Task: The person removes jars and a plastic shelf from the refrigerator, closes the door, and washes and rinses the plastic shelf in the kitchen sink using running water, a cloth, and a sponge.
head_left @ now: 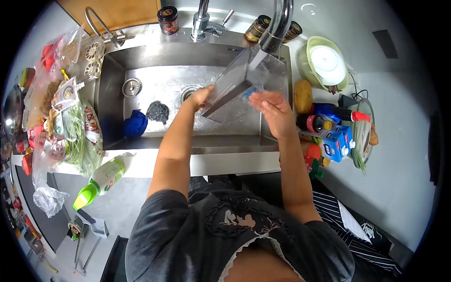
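A clear, box-shaped plastic container (228, 87) is tilted over the sink, under the stream of water from the tap (271, 41). My left hand (201, 97) is closed around its left edge. At its lower right side, my right hand (272, 109) has bent fingers, wet, with the tips at a small blue piece (250, 93). I cannot make out whether that piece is loose or part of the container. A black-grey mesh scrubber (158, 112) and a crumpled blue cloth (136, 124) lie on the floor of the steel sink (159, 75).
Jars (167, 20) stand behind the sink. On the right are a green basin (310, 56) with a white lid, a potato (303, 96), bottles and blue cartons (337, 143). Bagged vegetables (77, 129) crowd the left counter, with a green-capped bottle (105, 177) at its front edge.
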A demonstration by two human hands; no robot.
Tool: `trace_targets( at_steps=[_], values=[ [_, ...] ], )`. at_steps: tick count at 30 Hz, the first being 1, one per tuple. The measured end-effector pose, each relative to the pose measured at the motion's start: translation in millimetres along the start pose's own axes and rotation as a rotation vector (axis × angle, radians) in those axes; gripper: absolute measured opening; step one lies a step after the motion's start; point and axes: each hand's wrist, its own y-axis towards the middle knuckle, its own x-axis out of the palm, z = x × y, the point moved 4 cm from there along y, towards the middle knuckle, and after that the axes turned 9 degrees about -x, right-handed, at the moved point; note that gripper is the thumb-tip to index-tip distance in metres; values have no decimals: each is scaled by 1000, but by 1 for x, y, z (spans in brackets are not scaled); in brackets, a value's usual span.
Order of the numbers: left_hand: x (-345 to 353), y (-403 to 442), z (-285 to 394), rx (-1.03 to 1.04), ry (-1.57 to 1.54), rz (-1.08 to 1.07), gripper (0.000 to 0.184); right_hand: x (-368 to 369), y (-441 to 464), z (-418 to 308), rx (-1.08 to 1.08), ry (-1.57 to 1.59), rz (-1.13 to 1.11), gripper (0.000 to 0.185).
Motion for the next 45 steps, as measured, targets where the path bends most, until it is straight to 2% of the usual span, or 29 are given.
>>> trace_targets(
  at_steps=[3,6,9,12,15,16,18,20,21,23,26,29,30,31,32,33,34,35,37,40,45],
  values=[
    [41,15,19,141,-384,-436,51,15,2,8,20,-127,-68,22],
    [52,-56,53,231,-599,-406,56,26,6,16,63,-288,-111,22],
    [38,-82,74,131,-724,-546,72,30,8,31,77,-527,-179,21],
    [2,-93,69,131,-656,-436,77,48,9,36,11,-811,-305,22],
    [-20,-116,64,256,-291,-270,106,68,8,40,280,-1094,-439,24],
    [-22,-125,63,280,-129,-157,105,70,8,50,105,-1188,-540,29],
    [-27,-141,60,326,189,71,104,71,4,77,-52,-1240,-612,34],
    [-33,-140,51,265,152,51,101,75,0,98,-156,-1293,-680,43],
    [-37,-138,45,234,132,45,100,76,-2,105,-181,-1273,-664,41],
    [-49,-131,40,271,160,187,97,82,-2,108,-237,-1239,-637,37],
    [-58,-141,45,328,392,442,95,84,-5,113,-81,-1059,-606,31],
    [-66,-174,46,496,537,618,90,59,-4,110,-323,-914,-335,41],
    [-69,-185,46,579,561,652,86,38,1,114,-156,-716,-167,54],
    [-74,-192,43,623,535,658,83,3,7,134,-133,-858,61,61],
    [-79,-199,40,697,494,642,81,-20,12,138,57,-858,288,69],
    [-83,-203,39,775,451,628,80,-42,18,145,83,-1069,338,76],
    [-87,-201,35,798,360,584,79,-61,23,153,153,-1060,385,82],
    [-91,-196,28,820,268,538,78,-75,29,159,287,-896,410,81],
    [-94,-192,27,872,142,458,77,-101,44,176,390,-733,349,61],
    [-84,-191,27,894,34,339,78,-84,55,135,417,-560,221,40],
    [-76,-182,37,987,57,331,79,-99,60,86,-8,-758,339,27]
  ],
)
